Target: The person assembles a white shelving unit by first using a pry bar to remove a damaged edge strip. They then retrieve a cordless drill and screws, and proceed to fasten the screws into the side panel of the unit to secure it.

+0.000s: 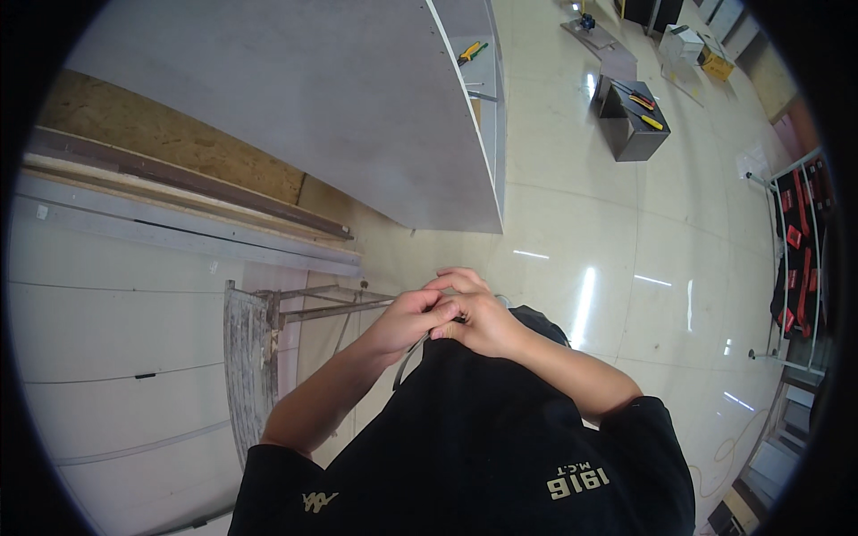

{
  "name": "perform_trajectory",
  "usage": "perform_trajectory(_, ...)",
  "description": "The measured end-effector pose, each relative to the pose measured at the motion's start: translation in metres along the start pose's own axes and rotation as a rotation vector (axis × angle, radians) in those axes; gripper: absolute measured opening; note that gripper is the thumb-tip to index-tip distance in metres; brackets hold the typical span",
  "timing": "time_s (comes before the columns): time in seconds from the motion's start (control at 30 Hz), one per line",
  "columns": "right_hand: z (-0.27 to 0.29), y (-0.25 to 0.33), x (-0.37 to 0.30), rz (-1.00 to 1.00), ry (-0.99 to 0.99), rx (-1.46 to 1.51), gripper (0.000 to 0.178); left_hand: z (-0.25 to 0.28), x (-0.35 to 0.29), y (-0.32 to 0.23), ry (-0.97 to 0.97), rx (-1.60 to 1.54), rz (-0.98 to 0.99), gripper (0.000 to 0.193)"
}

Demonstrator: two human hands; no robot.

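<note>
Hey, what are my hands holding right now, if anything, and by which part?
That can't be told: the left hand and right hand meet closely, hiding whatever may be between them.

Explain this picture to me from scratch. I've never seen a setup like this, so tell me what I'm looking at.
There is no machine here: these are a person's own bare hands. The only view comes from a fisheye camera worn on the head, looking down, which is why straight edges bend near the rim.

The left hand and right hand meet in front of a black shirt, fingers bent together. Whatever they may hold is mostly hidden. A thin grey strip shows beside the left wrist.

Beyond them, a dark box stands on the pale floor, with tools on top. A large grey cabinet fills the upper left, with yellow-and-green-handled pliers inside.
</note>
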State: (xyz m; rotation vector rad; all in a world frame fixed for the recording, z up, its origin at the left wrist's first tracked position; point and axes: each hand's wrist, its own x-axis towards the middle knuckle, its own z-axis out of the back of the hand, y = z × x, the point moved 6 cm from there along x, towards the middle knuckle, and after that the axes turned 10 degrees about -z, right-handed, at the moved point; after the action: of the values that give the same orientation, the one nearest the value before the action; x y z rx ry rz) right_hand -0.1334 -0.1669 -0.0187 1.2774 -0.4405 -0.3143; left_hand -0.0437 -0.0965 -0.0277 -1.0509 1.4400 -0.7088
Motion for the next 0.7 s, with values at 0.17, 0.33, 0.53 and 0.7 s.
perform_trajectory(0.17,0.006,-0.022,-0.005,-0.085,-0.003,0.024,0.022,-0.006,0.011,0.011,0.051,0.107,-0.081,0.027)
perform_trajectory(0.33,0.005,-0.024,-0.009,-0.133,0.001,0.015,0.019,-0.008,-0.003,-0.004,0.097,0.402,-0.015,0.029)
perform_trajectory(0.53,0.008,-0.023,-0.003,-0.235,0.029,0.107,0.019,0.007,-0.021,-0.002,0.072,0.517,0.015,0.025)
perform_trajectory(0.7,0.013,-0.021,0.000,-0.189,0.002,0.131,0.020,0.009,-0.029,-0.015,-0.038,0.682,-0.134,0.030)
